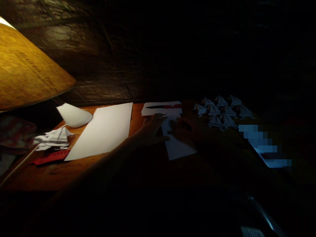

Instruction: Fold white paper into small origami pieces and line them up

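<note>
A narrow white paper strip (178,146) lies on the wooden table (61,171) in dim light. My left hand (151,131) rests on the strip's left edge, fingers stretched flat. My right hand (185,129) lies on the strip's upper part, in deep shadow; its fingers look flat against the paper. Neither hand lifts anything.
A large white sheet (103,130) lies to the left, with a curled paper piece (74,115), crumpled folded paper (53,137) and a red scrap (50,157). A pile of several folded paper shapes (222,112) sits at the right. A lampshade (24,72) hangs top left.
</note>
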Available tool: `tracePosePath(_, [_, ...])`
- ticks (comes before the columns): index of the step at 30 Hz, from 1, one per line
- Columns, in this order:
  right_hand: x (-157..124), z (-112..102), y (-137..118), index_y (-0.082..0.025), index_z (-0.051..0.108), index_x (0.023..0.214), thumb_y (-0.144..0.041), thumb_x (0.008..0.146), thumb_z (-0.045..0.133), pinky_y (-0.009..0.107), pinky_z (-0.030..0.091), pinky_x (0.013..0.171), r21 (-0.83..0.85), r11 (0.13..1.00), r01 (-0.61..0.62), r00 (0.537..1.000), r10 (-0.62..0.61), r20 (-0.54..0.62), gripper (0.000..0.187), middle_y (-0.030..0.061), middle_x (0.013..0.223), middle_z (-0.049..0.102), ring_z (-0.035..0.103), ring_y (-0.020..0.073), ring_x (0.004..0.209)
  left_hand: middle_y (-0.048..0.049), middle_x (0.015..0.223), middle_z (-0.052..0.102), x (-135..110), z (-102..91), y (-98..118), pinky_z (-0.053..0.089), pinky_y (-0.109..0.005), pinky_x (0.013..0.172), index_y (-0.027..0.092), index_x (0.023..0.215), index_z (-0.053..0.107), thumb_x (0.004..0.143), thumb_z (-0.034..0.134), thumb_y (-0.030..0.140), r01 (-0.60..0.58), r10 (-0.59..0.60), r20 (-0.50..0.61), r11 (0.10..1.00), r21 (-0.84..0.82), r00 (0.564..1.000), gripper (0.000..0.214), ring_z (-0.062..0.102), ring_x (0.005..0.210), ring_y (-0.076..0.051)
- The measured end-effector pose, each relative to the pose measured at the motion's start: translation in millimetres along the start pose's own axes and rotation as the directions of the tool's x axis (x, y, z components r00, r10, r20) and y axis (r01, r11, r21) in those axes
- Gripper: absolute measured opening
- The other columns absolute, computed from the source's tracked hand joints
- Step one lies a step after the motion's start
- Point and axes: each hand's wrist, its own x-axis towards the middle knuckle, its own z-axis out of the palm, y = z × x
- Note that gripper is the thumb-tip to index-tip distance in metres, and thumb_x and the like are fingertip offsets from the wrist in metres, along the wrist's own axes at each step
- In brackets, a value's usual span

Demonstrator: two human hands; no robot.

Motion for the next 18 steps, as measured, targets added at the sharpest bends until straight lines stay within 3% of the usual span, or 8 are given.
tracePosePath(3, [14, -3, -1, -0.014, 0.064, 0.128, -0.046, 0.088, 0.075, 0.038, 0.053, 0.086, -0.018, 0.992, -0.125, 0.992, 0.125, -0.015, 0.053, 0.0183, 0.124, 0.068, 0.067, 0.0278, 0.103, -0.022, 0.158, 0.038, 1, 1.8, -1, 0.034, -0.069, 0.119, 0.022, 0.16, 0.033, 0.081, 0.074, 0.073, -0.003, 0.003, -0.013, 1.0, -0.005, 1.0, 0.103, 0.04, 0.144, -0.048])
tracePosePath(6, [24, -3, -3, -0.012, 0.064, 0.13, -0.048, 0.082, 0.08, 0.041, 0.053, 0.089, -0.114, 0.98, -0.165, 0.985, 0.17, 0.034, 0.062, 0.0202, 0.125, 0.069, 0.068, 0.0317, 0.108, -0.0232, 0.155, 0.041, 3, 2.8, -1, 0.034, -0.069, 0.118, 0.017, 0.158, 0.037, 0.087, 0.068, 0.07, 0.056, -0.056, -0.045, 0.998, 0.008, 0.997, 0.095, 0.041, 0.142, -0.047])
tracePosePath(10, [24, 3, -1, -0.015, 0.063, 0.132, -0.045, 0.086, 0.076, 0.041, 0.053, 0.089, -0.17, 0.966, -0.193, 0.981, 0.189, -0.042, 0.056, 0.0193, 0.129, 0.068, 0.068, 0.0323, 0.11, -0.021, 0.152, 0.044, 4, 2.5, -2, 0.034, -0.071, 0.116, 0.018, 0.151, 0.048, 0.092, 0.06, 0.069, 0.239, -0.234, -0.12, 0.97, 0.034, 0.965, 0.079, 0.042, 0.14, -0.047])
tracePosePath(14, [17, 8, 4, -0.015, 0.062, 0.131, -0.047, 0.087, 0.075, 0.04, 0.053, 0.083, -0.162, 0.978, -0.129, 0.991, 0.12, -0.065, 0.057, 0.0182, 0.125, 0.069, 0.068, 0.0309, 0.105, -0.0195, 0.151, 0.044, 6, 1.5, -3, 0.034, -0.071, 0.116, 0.019, 0.148, 0.052, 0.088, 0.067, 0.068, 0.247, -0.241, -0.089, 0.967, 0.061, 0.966, 0.079, 0.044, 0.138, -0.046])
tracePosePath(18, [12, 9, 1, -0.016, 0.06, 0.137, -0.048, 0.088, 0.073, 0.042, 0.054, 0.087, -0.182, 0.974, -0.136, 0.99, 0.128, -0.057, 0.06, 0.019, 0.131, 0.067, 0.067, 0.0334, 0.112, -0.0181, 0.148, 0.045, 11, 2.4, -8, 0.036, -0.069, 0.116, 0.02, 0.144, 0.055, 0.087, 0.072, 0.062, 0.257, -0.251, -0.113, 0.965, 0.042, 0.961, 0.072, 0.045, 0.137, -0.043])
